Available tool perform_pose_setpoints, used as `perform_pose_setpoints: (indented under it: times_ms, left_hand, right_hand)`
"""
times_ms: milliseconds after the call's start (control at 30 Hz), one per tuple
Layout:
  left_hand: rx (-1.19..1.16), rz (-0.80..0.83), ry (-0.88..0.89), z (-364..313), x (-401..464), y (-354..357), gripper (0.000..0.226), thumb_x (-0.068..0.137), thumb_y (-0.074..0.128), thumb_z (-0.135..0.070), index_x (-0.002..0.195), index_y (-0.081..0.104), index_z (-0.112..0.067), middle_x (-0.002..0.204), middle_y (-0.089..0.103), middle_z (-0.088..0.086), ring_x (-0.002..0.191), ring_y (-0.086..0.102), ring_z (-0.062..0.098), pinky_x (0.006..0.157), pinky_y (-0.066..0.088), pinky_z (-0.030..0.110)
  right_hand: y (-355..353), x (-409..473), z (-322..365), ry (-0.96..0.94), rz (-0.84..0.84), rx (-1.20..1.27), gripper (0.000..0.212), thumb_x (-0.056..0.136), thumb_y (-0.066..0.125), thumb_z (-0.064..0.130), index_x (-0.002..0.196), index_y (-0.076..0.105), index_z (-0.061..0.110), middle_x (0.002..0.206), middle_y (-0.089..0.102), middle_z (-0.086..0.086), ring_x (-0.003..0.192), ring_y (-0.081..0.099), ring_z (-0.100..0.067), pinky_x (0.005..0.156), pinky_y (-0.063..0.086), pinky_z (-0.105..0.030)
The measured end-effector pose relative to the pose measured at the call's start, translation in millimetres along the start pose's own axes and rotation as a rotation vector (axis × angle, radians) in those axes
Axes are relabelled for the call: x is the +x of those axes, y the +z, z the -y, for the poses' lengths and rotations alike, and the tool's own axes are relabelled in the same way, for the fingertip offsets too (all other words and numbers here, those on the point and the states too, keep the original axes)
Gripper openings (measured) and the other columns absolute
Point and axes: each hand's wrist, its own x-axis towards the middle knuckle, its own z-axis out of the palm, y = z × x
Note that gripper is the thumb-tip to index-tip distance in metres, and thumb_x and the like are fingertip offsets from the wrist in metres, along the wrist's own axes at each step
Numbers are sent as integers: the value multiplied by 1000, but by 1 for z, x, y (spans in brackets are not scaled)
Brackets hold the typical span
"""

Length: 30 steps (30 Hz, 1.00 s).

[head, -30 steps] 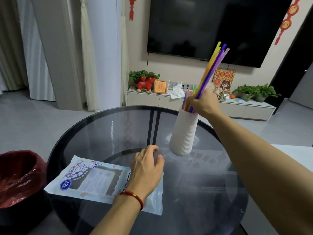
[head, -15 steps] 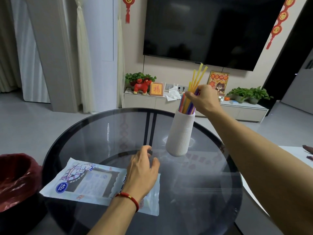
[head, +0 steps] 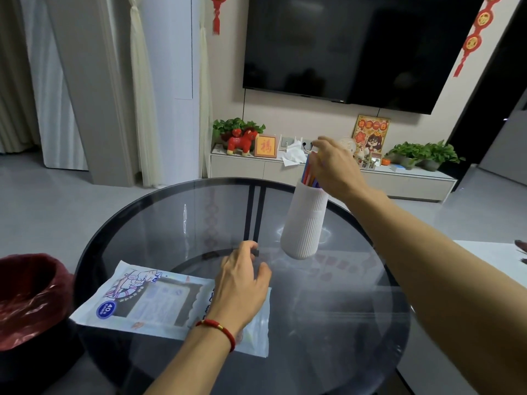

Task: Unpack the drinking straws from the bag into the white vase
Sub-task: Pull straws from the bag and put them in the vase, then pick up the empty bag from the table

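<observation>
A white ribbed vase stands on the round glass table, right of centre. Coloured drinking straws stick out of its mouth, red and blue ones showing. My right hand hovers over the straw tops with its fingers spread and touching them; no straw rises above the hand. The flat printed straw bag lies on the near left of the table. My left hand rests palm down on the bag's right end, fingers loosely curled and apart, with a red cord on the wrist.
A bin with a dark red liner stands at the table's left edge. Beyond the table is a low white cabinet with plants and ornaments, under a wall-mounted TV. A white surface lies to the right.
The long straws that my right hand held above the vase have dropped down into it. The hand has lowered onto their tops and its fingers have loosened. My left hand stayed on the bag.
</observation>
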Motion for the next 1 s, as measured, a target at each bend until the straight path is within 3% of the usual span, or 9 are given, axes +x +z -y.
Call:
perform_pose_setpoints:
  times_ms: [267,367,467,533,633,733,867,933,1000]
  left_hand:
    - [166,137,29,6,-2,-9,40,94,53,-29,133,45,-26,136,49,-4,130,38,14,100,38,28]
    - [331,235,48,12,-3,-15,49,90,55,-33,137,44,-26,140,48,-5,134,36,16,111,34,35]
    - [477,291,56,21,-6,-21,55,87,55,-34,140,43,-25,142,48,-3,135,36,19,113,32,39]
    - [513,291,34,27,-9,-27,53,88,55,-34,139,45,-23,140,49,0,134,36,21,111,34,38]
    - [525,228,5,31,-17,-36,40,89,55,-33,127,54,-23,128,53,1,126,40,21,103,42,36]
    - [669,124,-38,27,-30,-51,22,88,52,-32,105,61,-21,114,58,3,116,47,24,91,46,35]
    - [762,353,-375,29,-50,-72,38,86,50,-41,111,63,-17,114,68,10,102,63,30,82,49,34]
    - [526,497,-572,33,-62,-85,38,83,50,-43,92,67,-10,84,73,12,63,66,27,58,50,26]
    - [269,492,-710,37,-69,-92,45,87,49,-47,80,63,-5,65,67,14,40,56,25,42,46,22]
  right_hand:
    - [-2,-7,-7,-3,121,-58,50,105,52,26,149,47,3,157,48,-17,138,51,-38,113,42,-50]
    - [-8,-9,-3,-29,20,-32,55,104,55,26,155,42,8,164,40,-14,147,41,-36,119,33,-52]
    - [-10,-33,11,-139,-199,8,31,99,59,16,128,67,8,135,66,-13,124,57,-30,106,42,-42]
    - [3,-59,21,-201,-144,40,17,96,60,15,105,73,10,107,74,-9,100,64,-25,95,52,-42]
    - [43,-105,34,-89,290,104,21,99,59,27,109,74,15,107,76,-6,95,70,-21,88,60,-44]
    - [86,-154,47,22,613,90,45,102,52,47,137,62,21,136,66,-11,121,64,-29,103,53,-48]
    - [120,-193,61,151,643,78,50,101,47,46,142,54,20,141,57,-14,131,51,-38,106,46,-45]
    - [127,-201,76,187,622,140,43,98,54,39,133,61,15,134,61,-15,124,54,-37,99,44,-37]
    - [126,-204,86,275,629,300,35,94,61,33,121,70,12,124,69,-12,115,63,-31,86,45,-31]
